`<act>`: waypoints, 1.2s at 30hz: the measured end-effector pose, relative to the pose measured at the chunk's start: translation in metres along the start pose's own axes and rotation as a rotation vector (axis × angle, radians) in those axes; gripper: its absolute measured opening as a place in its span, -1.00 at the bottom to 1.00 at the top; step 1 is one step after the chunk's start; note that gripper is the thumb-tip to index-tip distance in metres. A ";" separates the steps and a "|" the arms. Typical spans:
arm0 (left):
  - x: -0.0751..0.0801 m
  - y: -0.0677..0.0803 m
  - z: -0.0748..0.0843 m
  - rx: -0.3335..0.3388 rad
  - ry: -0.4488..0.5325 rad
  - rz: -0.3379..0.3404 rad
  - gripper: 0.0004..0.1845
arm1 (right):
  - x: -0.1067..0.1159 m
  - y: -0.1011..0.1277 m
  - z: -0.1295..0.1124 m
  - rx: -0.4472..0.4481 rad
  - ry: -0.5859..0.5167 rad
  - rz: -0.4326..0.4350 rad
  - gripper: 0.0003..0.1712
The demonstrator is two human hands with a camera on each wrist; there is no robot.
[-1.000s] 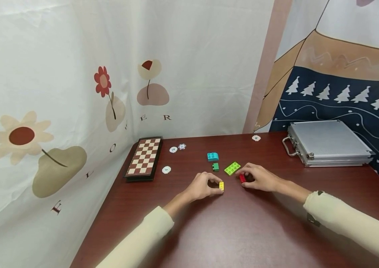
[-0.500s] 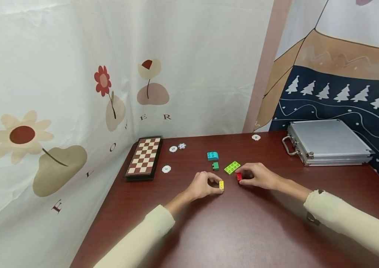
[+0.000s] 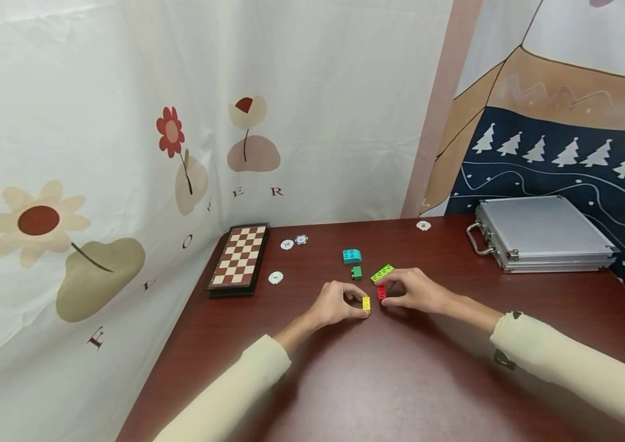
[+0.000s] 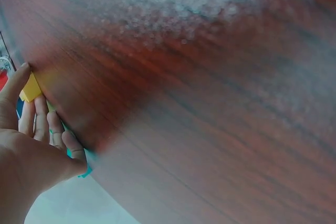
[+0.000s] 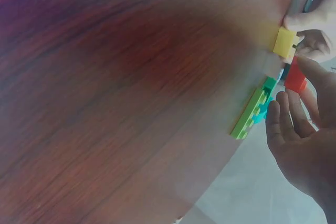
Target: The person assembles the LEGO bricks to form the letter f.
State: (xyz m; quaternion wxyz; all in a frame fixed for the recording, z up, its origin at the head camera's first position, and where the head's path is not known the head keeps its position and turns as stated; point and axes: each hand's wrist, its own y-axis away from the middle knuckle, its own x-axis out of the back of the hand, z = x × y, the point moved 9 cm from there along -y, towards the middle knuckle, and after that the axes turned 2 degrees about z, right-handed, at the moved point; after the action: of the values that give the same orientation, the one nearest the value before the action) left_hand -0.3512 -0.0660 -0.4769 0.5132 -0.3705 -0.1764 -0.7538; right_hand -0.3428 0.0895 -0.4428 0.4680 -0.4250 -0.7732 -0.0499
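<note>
While pinched, yellow brick (image 3: 366, 303) nears red brick (image 3: 382, 293).

— Where do things lie around your hands?

— A small brick (image 3: 365, 304) sits at my left hand's (image 3: 333, 306) fingertips, another brick (image 3: 381, 292) at my right hand's (image 3: 416, 291); the two bricks are just beside each other between my hands. Just behind my right fingers is a flat plate (image 3: 382, 273).

— And farther off?

— Behind my left hand lie a stubby brick (image 3: 356, 272), then a bigger block (image 3: 352, 256). The checkerboard (image 3: 237, 260) is well left, with three chips (image 3: 275, 277) between. The case (image 3: 540, 233) stands far right of my right hand.
</note>
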 end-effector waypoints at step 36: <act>0.000 -0.001 -0.001 0.016 -0.008 -0.001 -0.63 | -0.023 -0.014 -0.015 0.016 -0.103 0.020 -0.58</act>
State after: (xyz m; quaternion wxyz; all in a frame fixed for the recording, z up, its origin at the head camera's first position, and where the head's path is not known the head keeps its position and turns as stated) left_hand -0.3530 -0.0666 -0.4774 0.5150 -0.3691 -0.1847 -0.7513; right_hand -0.3376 0.0595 -0.4475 0.4316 -0.4308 -0.7924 -0.0170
